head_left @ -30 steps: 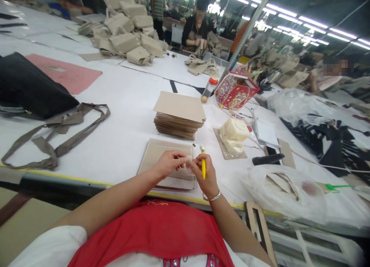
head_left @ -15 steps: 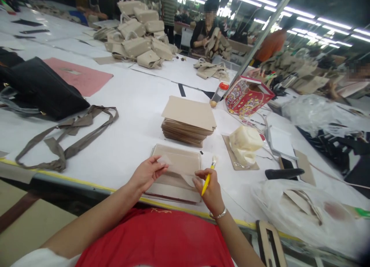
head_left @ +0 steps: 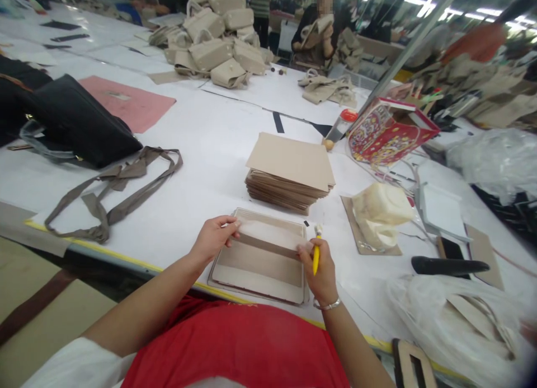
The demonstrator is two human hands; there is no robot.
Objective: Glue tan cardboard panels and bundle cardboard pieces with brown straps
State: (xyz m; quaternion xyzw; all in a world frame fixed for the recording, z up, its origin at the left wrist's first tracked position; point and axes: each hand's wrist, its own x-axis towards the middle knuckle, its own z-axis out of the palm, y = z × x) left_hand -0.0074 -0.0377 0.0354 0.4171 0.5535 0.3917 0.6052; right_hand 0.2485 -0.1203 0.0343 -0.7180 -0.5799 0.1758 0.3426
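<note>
A beige rectangular panel (head_left: pixel 260 265) lies on a clear board at the near edge of the white table (head_left: pixel 210 147). A narrow brown strip (head_left: pixel 268 246) stretches across the panel. My left hand (head_left: pixel 213 239) pinches the strip's left end at the panel's left side. My right hand (head_left: pixel 319 265) presses the strip's right end and also grips a small yellow brush (head_left: pixel 316 256), bristles pointing up. Just beyond the panel stands a stack of tan card pieces (head_left: pixel 289 172).
A cream lump (head_left: pixel 380 214) rests on a card to the right, near a black handle (head_left: pixel 448 266) and a plastic bag (head_left: pixel 457 315). Brown straps (head_left: pixel 113 195) and a black bag (head_left: pixel 75 125) lie left. A red box (head_left: pixel 388 130) and beige bags (head_left: pixel 218 46) sit farther back; a person works there.
My hands have moved apart, from close together over the panel to its left and right sides, drawing the strip flat across it. The view shifted slightly.
</note>
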